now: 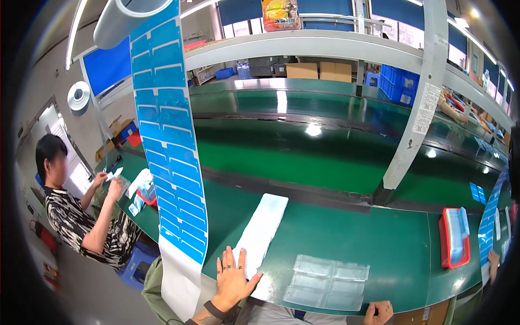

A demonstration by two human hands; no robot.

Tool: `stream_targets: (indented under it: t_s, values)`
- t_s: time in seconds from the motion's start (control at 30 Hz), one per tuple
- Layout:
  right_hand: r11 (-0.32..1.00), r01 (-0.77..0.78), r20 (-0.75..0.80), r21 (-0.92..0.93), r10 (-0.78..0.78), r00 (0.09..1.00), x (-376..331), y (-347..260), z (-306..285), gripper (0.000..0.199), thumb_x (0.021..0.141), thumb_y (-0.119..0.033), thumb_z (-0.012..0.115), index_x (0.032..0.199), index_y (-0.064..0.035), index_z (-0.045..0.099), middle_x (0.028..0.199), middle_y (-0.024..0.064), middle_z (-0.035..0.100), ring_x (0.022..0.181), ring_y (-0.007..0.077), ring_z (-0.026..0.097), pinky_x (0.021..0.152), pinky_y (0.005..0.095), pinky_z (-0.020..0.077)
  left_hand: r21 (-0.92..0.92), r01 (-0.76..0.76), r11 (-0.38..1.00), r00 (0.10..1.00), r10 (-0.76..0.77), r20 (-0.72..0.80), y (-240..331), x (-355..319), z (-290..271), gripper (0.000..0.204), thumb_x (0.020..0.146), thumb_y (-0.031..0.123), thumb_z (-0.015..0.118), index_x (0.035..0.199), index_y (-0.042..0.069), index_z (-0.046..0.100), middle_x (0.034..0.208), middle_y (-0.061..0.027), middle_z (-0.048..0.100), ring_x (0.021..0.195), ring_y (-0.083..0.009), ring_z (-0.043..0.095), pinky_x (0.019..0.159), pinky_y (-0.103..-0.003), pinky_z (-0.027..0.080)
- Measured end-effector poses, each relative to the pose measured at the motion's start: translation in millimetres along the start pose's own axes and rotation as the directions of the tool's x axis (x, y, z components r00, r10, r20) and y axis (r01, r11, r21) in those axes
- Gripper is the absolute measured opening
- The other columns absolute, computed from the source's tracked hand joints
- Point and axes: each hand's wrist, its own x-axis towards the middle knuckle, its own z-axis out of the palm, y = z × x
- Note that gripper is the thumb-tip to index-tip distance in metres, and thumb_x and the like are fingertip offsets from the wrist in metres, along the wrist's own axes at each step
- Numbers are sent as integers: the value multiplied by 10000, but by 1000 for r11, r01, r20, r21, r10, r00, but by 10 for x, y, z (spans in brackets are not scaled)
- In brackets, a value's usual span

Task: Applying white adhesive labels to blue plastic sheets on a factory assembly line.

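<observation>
My left hand lies with its fingers spread on the near end of a long row of white, flat, overlapping pieces on the green table. My right hand rests at the table's near edge with its fingers curled in, and nothing shows in it. Between the hands, closer to the right one, lie clear plastic sleeves side by side. Left of my left hand hangs a wide strip of blue labels with white outlines; its lower end is bare white backing.
The strip comes off a white roll overhead. A red basket with pale blue packets stands at right, near another person's hand. A person sits working at left. Beyond the table runs a green conveyor, with a white post beside it.
</observation>
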Motion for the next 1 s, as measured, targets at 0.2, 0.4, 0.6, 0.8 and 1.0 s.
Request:
stream_targets:
  t_s: [0.2, 0.4, 0.6, 0.8, 1.0]
  values:
    - [1000, 3, -20, 30, -2, 1000, -39, 0, 19, 16, 811, -53, 627, 811, -56, 611, 747, 146, 596, 676, 359, 564, 619, 438, 455, -102, -6, 995, 1000, 4, -20, -29, -39, 21, 877, 829, 535, 591, 1428, -50, 331, 1447, -394, 226, 1359, -487, 263, 1119, -551, 178]
    - [1000, -21, -6, 12, 21, 1000, 0, -33, -3, 21, 807, -43, 625, 817, -56, 611, 753, 149, 595, 690, 358, 564, 626, 437, 456, -241, -11, 970, 997, -8, -81, 45, -23, -98, 876, 801, 474, 682, 1400, -72, 349, 1429, -414, 216, 1336, -515, 278, 1092, -545, 258]
    - [999, -18, -5, 38, 19, 1000, 26, -59, 1, 22, 803, -47, 625, 819, -60, 616, 777, 150, 611, 709, 359, 576, 646, 434, 469, -337, -104, 936, 992, 75, -100, -29, 118, -50, 916, 762, 447, 758, 1383, -88, 349, 1431, -428, 150, 1316, -587, 218, 1077, -557, 267]
    - [1000, -16, -21, 16, 17, 1000, -4, -46, 13, 28, 794, -36, 627, 810, -57, 617, 777, 150, 616, 704, 355, 580, 648, 433, 473, -303, -81, 950, 993, 52, -101, -38, 242, -30, 938, 757, 442, 756, 1402, -82, 321, 1456, -419, 88, 1357, -569, 154, 1104, -552, 229]
    - [1000, 10, -31, 27, -9, 999, 17, -55, 6, 37, 789, -34, 630, 810, -58, 611, 763, 144, 610, 690, 352, 573, 633, 434, 464, 31, -262, 965, 964, 263, -48, -68, 388, -63, 755, 868, 450, 601, 1419, -9, 364, 1481, -294, 263, 1372, -480, 232, 1115, -564, 184]
